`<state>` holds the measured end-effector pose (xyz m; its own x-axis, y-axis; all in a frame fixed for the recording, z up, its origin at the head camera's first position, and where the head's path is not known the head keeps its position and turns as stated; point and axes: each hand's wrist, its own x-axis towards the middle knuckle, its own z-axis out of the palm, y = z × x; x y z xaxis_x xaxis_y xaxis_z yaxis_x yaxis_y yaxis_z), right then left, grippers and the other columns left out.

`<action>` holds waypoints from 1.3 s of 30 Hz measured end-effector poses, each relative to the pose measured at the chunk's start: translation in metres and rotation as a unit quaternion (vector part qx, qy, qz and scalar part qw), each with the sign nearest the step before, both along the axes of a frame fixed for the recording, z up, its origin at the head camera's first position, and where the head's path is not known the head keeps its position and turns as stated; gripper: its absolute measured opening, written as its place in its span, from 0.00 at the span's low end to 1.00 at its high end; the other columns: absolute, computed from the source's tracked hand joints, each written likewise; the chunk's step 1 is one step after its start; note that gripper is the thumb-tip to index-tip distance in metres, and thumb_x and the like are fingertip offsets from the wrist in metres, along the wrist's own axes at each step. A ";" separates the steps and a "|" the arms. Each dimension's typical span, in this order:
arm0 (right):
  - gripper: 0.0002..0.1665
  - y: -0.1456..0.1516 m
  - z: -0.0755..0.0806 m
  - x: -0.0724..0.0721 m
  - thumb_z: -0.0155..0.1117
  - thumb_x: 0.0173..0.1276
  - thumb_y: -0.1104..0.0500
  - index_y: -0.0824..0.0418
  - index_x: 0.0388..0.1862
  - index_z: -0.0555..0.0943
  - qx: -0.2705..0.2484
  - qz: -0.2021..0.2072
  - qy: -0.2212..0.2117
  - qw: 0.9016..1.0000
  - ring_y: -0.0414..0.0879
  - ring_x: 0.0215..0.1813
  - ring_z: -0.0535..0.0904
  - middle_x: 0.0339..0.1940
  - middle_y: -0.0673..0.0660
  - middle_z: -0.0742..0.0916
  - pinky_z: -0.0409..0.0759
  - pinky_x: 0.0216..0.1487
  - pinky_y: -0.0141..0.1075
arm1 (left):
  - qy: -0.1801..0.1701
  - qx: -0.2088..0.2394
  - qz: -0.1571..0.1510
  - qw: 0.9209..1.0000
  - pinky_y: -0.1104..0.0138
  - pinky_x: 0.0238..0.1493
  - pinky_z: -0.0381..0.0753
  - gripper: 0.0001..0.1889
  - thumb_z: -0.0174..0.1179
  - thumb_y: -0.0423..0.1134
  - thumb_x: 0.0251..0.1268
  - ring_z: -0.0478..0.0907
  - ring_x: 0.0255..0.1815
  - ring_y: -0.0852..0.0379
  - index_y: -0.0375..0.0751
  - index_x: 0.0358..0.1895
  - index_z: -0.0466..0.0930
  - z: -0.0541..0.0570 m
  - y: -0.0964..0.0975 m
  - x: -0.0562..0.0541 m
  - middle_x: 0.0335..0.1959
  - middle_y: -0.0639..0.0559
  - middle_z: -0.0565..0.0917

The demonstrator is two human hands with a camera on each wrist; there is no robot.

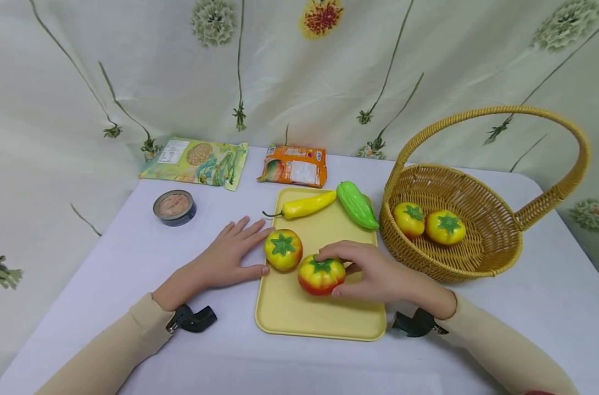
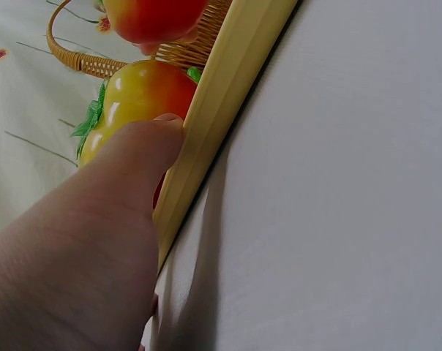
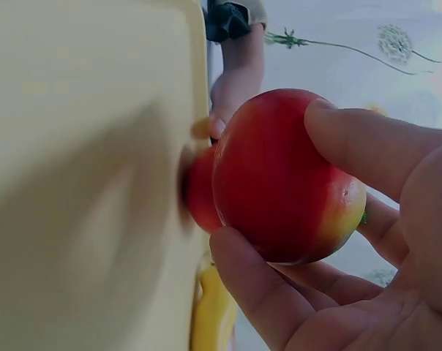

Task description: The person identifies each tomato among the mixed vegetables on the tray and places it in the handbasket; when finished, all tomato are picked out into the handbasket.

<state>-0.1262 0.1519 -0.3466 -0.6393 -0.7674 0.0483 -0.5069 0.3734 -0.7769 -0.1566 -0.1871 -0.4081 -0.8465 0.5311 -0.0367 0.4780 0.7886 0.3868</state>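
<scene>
The right hand point(image 1: 373, 272) grips a tomato point(image 1: 321, 277) above the tray point(image 1: 291, 312) while the left hand point(image 1: 232, 255) lies spread at its edge; glossy, likely light, stiff and slippery, the tomato seems best held around its sides.

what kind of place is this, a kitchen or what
Probably a staged tabletop set-up rather than a working kitchen: a flower-print backdrop stands right behind the white-covered table, black devices are strapped at both wrists, and the fruit in the right hand looks artificial.
</scene>
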 end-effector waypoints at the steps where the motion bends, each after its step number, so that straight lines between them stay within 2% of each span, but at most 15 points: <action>1: 0.32 0.003 0.002 0.000 0.75 0.63 0.63 0.60 0.65 0.77 -0.002 -0.003 0.004 1.000 0.54 0.64 0.80 0.67 0.60 0.81 0.86 0.55 0.34 | -0.001 0.001 0.001 1.000 0.31 0.79 0.42 0.44 0.61 0.66 0.64 0.45 0.84 0.31 0.55 0.80 0.61 0.000 0.000 0.000 0.84 0.44 0.56; 13: 0.31 0.037 0.013 -0.001 0.76 0.61 0.65 0.62 0.64 0.79 -0.013 -0.068 0.057 0.996 0.56 0.63 0.81 0.66 0.62 0.82 0.87 0.53 0.34 | -0.004 0.001 0.001 1.000 0.31 0.79 0.41 0.44 0.61 0.67 0.63 0.44 0.85 0.32 0.55 0.80 0.60 0.000 -0.001 -0.001 0.84 0.44 0.56; 15: 0.31 0.043 0.015 -0.001 0.76 0.61 0.66 0.62 0.64 0.79 -0.012 -0.076 0.066 0.995 0.54 0.61 0.82 0.65 0.62 0.82 0.87 0.52 0.33 | -0.004 0.001 0.001 1.000 0.32 0.79 0.41 0.44 0.61 0.67 0.63 0.44 0.85 0.32 0.55 0.80 0.60 0.000 -0.001 -0.001 0.84 0.44 0.56; 18: 0.32 0.052 0.020 -0.001 0.76 0.60 0.67 0.61 0.65 0.78 -0.014 -0.086 0.086 0.992 0.44 0.60 0.81 0.65 0.61 0.83 0.87 0.50 0.32 | -0.002 0.001 -0.001 1.000 0.32 0.79 0.41 0.44 0.61 0.67 0.64 0.44 0.85 0.32 0.55 0.80 0.60 0.000 -0.001 -0.001 0.84 0.44 0.56; 24: 0.34 0.074 0.029 0.001 0.77 0.59 0.69 0.61 0.65 0.78 -0.018 -0.118 0.125 0.985 0.27 0.60 0.76 0.65 0.61 0.82 0.85 0.52 0.27 | 0.000 0.002 0.000 1.000 0.31 0.79 0.42 0.44 0.61 0.67 0.64 0.45 0.85 0.32 0.55 0.80 0.60 0.000 0.000 0.000 0.84 0.44 0.56; 34: 0.36 0.116 0.035 0.006 0.77 0.56 0.73 0.64 0.65 0.78 -0.014 -0.204 0.163 0.965 0.21 0.53 0.76 0.63 0.66 0.82 0.81 0.45 0.17 | -0.004 0.001 0.002 1.000 0.31 0.79 0.42 0.44 0.61 0.66 0.64 0.44 0.85 0.32 0.54 0.80 0.60 0.002 0.000 0.001 0.84 0.44 0.56; 39: 0.36 0.134 0.030 0.007 0.76 0.58 0.72 0.63 0.66 0.77 -0.002 -0.249 0.155 0.956 0.21 0.51 0.77 0.61 0.61 0.82 0.80 0.44 0.16 | -0.003 -0.001 0.001 1.000 0.31 0.79 0.41 0.44 0.61 0.66 0.64 0.44 0.85 0.32 0.54 0.80 0.60 0.000 0.000 0.000 0.84 0.44 0.56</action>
<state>-0.1189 0.2858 -0.3163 -0.8801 -0.3712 0.2961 -0.4727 0.6262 -0.6200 -0.1566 -0.1874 -0.4077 -0.8470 0.5299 -0.0424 0.4748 0.7899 0.3880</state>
